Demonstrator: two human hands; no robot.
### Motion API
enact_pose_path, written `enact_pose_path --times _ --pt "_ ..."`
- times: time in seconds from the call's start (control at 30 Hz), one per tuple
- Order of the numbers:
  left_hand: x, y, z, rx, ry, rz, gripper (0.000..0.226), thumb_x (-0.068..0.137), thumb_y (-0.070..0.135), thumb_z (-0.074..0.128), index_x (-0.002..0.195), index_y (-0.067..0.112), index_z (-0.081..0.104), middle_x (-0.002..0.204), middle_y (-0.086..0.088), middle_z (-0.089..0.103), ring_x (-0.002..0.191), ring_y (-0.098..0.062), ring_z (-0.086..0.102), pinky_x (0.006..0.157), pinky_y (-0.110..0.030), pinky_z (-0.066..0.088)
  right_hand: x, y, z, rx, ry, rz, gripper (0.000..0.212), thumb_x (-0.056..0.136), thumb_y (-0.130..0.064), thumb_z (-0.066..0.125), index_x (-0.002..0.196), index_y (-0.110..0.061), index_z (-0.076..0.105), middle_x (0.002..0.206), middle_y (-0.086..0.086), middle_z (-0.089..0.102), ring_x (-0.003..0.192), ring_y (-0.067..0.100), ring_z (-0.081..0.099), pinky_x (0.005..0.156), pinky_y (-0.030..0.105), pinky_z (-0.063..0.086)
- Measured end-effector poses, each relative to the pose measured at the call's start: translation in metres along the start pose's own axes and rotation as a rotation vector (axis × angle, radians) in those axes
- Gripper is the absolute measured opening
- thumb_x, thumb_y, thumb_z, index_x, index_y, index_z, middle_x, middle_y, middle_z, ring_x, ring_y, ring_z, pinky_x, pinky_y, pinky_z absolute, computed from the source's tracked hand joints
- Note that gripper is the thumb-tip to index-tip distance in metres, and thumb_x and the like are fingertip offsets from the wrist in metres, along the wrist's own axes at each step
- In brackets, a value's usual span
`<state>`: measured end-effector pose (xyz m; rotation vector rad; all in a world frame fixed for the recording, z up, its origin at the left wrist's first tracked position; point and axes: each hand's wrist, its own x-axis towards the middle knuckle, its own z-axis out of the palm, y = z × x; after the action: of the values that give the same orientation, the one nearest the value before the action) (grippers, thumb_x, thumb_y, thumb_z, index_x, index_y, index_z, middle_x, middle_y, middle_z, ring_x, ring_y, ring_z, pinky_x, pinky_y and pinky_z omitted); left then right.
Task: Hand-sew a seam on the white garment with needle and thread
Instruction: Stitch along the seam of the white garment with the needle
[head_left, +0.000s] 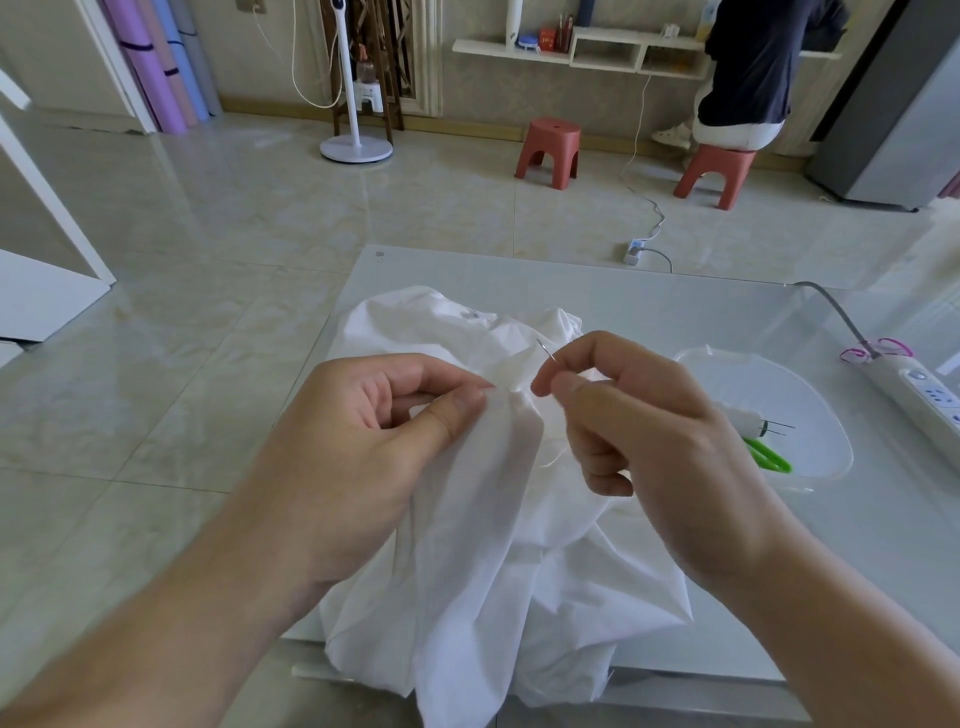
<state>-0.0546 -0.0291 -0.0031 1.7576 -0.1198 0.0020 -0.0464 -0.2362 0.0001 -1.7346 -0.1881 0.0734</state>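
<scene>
The white garment (483, 561) hangs over the desk's (857, 561) near edge. My left hand (363, 441) pinches a fold of it; my right hand's (649, 431) fingers (550, 384) pinch the needle (546, 349) just beside that fold, thread (558, 452) trailing below. Toward the right edge, a clear tray (810, 384) holds green scissors (769, 454).

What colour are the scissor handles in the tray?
Bright green scissor handles, seen in the head view.

No legible text anywhere — only a tiny, unreadable mark at the table's (649, 291) far corner
</scene>
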Motion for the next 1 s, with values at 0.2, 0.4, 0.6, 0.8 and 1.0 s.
enact_pose_path --times 0.2,0.4,0.6,0.8,1.0 --pt "0.0 0.001 0.0 -0.005 0.017 -0.009 0.018 0.096 0.022 0.072 0.09 0.034 0.084 0.087 0.004 0.083 0.089 -0.015 0.079 0.09 -0.034 0.057 -0.002 -0.004 -0.002 0.043 0.019 -0.032 0.031 0.105 -0.008 0.051 0.075 -0.013 0.055 0.057 0.002 0.034 0.053 0.019 0.027 0.05 0.026 0.027" --pt "-0.001 0.001 0.001 0.012 0.03 0.01 0.018 0.096 0.023 0.072 0.09 0.035 0.084 0.086 0.001 0.082 0.09 -0.023 0.079 0.096 -0.048 0.06 -0.006 -0.006 0.003 -0.108 0.01 -0.115 0.018 0.086 -0.019 0.062 0.07 -0.011 0.065 0.052 -0.002 0.037 0.052 0.02 0.029 0.05 0.031 0.028" --pt "-0.002 0.003 0.001 0.02 0.021 0.012 0.017 0.097 0.023 0.071 0.092 0.033 0.084 0.086 0.0 0.082 0.091 -0.022 0.079 0.098 -0.054 0.06 -0.006 -0.007 0.005 -0.121 0.022 -0.119 0.022 0.084 -0.017 0.065 0.064 -0.01 0.058 0.055 0.004 0.037 0.054 0.02 0.032 0.051 0.032 0.03" --pt "-0.001 0.003 0.002 0.008 0.008 0.026 0.02 0.098 0.019 0.071 0.091 0.033 0.084 0.086 0.003 0.083 0.089 -0.018 0.079 0.094 -0.044 0.061 -0.007 -0.009 0.008 -0.155 0.031 -0.11 0.023 0.084 -0.019 0.064 0.063 -0.012 0.055 0.054 0.002 0.036 0.055 0.019 0.034 0.051 0.031 0.03" --pt "-0.002 0.003 0.002 0.0 0.0 0.033 0.019 0.097 0.017 0.071 0.091 0.03 0.084 0.086 0.005 0.083 0.087 -0.013 0.079 0.088 -0.034 0.058 -0.007 -0.008 0.01 -0.161 0.05 -0.096 0.031 0.092 -0.004 0.067 0.064 -0.009 0.054 0.055 0.006 0.035 0.055 0.019 0.032 0.052 0.034 0.03"
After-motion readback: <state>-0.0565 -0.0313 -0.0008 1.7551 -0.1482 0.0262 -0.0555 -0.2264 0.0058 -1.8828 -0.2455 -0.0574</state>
